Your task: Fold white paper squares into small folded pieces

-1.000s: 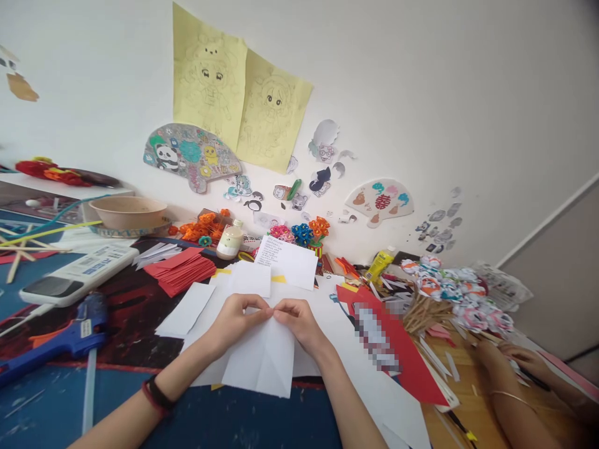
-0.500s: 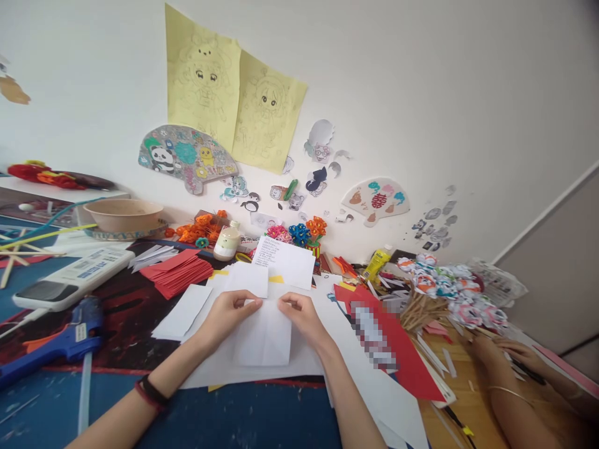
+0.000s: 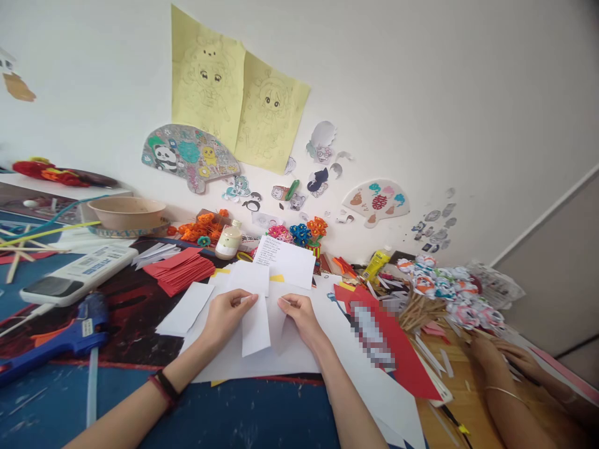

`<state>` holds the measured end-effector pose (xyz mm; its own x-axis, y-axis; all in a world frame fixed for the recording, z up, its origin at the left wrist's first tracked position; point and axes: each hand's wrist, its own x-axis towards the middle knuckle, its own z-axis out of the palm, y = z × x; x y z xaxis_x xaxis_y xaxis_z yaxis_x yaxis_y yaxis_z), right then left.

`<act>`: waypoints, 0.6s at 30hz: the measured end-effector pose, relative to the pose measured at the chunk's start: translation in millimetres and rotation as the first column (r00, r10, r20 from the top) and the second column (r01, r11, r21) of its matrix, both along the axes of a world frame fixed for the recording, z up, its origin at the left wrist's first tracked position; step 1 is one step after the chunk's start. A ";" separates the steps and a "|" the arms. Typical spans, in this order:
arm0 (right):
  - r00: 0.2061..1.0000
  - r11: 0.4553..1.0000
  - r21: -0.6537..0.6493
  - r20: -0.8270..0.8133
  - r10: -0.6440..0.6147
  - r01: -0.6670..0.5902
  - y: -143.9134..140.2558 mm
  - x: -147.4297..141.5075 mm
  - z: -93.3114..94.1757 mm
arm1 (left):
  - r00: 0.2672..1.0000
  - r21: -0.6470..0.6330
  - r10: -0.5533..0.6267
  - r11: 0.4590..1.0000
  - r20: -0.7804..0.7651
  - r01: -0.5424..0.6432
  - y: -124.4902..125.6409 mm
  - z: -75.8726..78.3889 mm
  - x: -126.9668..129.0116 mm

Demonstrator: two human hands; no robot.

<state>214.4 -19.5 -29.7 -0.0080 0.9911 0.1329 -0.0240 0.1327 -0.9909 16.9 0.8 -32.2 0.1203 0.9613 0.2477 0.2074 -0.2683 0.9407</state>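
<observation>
A: Hands first — what's each one got?

B: Left hand (image 3: 228,313) pinches the top of a folded white paper strip (image 3: 255,324), thumb + fingers clenched on it. Right hand (image 3: 301,317) pinches the top corner of the white paper flap (image 3: 279,323) just beside the strip. Both grips closed on paper, w/ a narrow gap between the two pieces.

A: Where's the paper sitting?

B: Mid-table, toward the near edge, on a spread of loose white sheets (image 3: 299,355). The sheets lie across a dark mat (image 3: 126,312); blue table (image 3: 224,418) surface shows below.

A: Left side?

B: Blue glue gun (image 3: 51,340) near the left edge, white device w/ dark screen (image 3: 70,274) behind it. Stack of red paper (image 3: 180,271) farther back, and a tan bowl (image 3: 127,211) by the wall.

A: Back edge?

B: Small bottle (image 3: 229,240), orange paper flowers (image 3: 203,226), a pink/blue/orange flower bunch (image 3: 302,232), printed note (image 3: 285,259) propped in front of that bunch.

A: Right side?

B: Red card (image 3: 397,349), part blurred out. Yellow glue bottle (image 3: 377,265) behind it. Pile of paper flowers on sticks (image 3: 449,290) at the right edge. Another person's hand (image 3: 489,355) w/ a bangle lies near the stick ends; can't tell what it holds.

A: Wall?

B: Two yellow drawings (image 3: 238,106), panda fan (image 3: 189,153), second fan (image 3: 377,201), small stickers scattered between.
</observation>
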 end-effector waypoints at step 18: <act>0.987 0.988 -0.019 -0.062 0.151 -0.152 -9.5 -12.3 5.7 | 0.993 -0.070 -0.041 0.996 0.110 0.049 -6.7 8.6 3.8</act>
